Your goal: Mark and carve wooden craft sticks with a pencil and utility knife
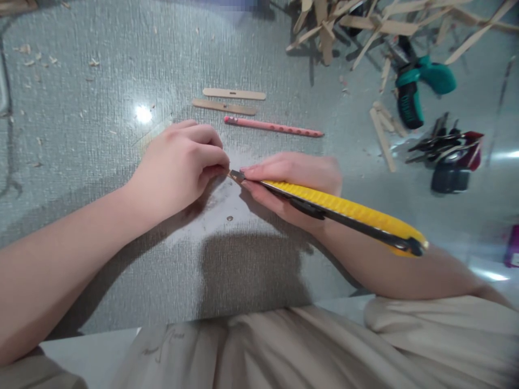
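Note:
My right hand [292,175] is closed around the front of a yellow snap-off utility knife [344,207], whose handle slants back over my wrist. Its metal tip points left and meets the fingertips of my left hand [182,159]. The left fingers are pinched together, palm down; a small tan sliver shows at their tips, but most of what they hold is hidden. Just beyond the hands lie two wooden craft sticks, a pale one [249,95] and a browner one [239,108], each with a small slot or mark at its middle. A pink pencil [279,128] rests below them.
A pile of wooden sticks [377,24] spreads across the back right. Near it are teal-handled pliers [421,81], some short stick pieces [385,127] and a bunch of keys [441,143]. Wood shavings [94,62] dot the grey textured tabletop [81,140]. A small round metal piece [230,218] lies in front.

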`<state>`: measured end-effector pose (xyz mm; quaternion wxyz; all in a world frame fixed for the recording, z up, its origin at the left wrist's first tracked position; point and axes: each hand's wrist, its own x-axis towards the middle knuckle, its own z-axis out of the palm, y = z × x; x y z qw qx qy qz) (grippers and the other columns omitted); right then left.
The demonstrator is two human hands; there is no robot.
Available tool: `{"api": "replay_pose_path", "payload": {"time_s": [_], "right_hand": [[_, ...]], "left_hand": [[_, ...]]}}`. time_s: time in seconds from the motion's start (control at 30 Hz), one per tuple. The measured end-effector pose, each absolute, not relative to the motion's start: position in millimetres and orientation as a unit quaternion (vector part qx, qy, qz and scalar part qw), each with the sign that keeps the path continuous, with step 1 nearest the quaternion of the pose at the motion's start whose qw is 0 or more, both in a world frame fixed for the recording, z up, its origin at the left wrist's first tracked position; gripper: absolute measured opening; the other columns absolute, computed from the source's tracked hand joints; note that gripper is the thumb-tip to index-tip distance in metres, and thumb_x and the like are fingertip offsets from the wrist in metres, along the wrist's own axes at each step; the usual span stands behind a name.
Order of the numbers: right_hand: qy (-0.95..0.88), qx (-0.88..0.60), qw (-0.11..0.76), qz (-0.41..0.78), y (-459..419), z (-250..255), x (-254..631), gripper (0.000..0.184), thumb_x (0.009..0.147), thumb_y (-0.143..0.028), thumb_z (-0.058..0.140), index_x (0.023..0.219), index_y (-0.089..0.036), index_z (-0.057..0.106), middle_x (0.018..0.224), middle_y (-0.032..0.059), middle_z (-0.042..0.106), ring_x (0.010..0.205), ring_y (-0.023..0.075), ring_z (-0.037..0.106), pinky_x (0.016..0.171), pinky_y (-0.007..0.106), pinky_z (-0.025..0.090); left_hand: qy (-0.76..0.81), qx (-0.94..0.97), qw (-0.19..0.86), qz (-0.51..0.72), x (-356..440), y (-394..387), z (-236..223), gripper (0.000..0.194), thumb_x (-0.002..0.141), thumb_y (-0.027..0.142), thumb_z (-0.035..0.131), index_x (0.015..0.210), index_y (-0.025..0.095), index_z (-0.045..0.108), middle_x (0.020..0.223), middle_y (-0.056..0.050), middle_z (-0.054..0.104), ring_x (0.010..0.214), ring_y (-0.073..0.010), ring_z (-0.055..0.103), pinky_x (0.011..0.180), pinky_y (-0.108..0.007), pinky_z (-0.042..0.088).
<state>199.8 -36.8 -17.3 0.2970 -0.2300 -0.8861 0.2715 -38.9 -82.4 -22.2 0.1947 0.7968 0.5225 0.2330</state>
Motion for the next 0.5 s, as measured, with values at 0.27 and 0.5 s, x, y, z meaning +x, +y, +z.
{"api": "replay_pose_path", "payload": {"time_s": [0.27, 0.5], "right_hand": [[-0.892, -0.229, 0.283, 0.268, -41.2, -14.7, 199.1, 0.014, 0.098, -0.017, 0.072, 0.103, -0.030, 0.074, 0.099, 0.0006, 0.083, 0.088, 0.0203, 0.081, 0.076, 0.033, 0.068], [-0.919, -0.166, 0.240, 0.265, -38.9, -13.6, 205.0, 0.018, 0.098, -0.019, 0.071, 0.110, -0.031, 0.076, 0.110, 0.0033, 0.082, 0.098, 0.0233, 0.081, 0.082, 0.037, 0.069]], "left_hand": [[0.526, 0.806, 0.181, 0.203, -35.5, -80.3, -21.7, 0.029, 0.095, 0.012, 0.049, 0.085, 0.023, 0.073, 0.097, -0.003, 0.076, 0.089, -0.0232, 0.065, 0.080, -0.038, 0.050], [0.506, 0.834, 0.163, 0.145, -36.1, -75.6, -22.5, 0.021, 0.098, 0.018, 0.049, 0.090, 0.023, 0.068, 0.094, -0.003, 0.073, 0.084, -0.0208, 0.061, 0.077, -0.037, 0.047]]}}
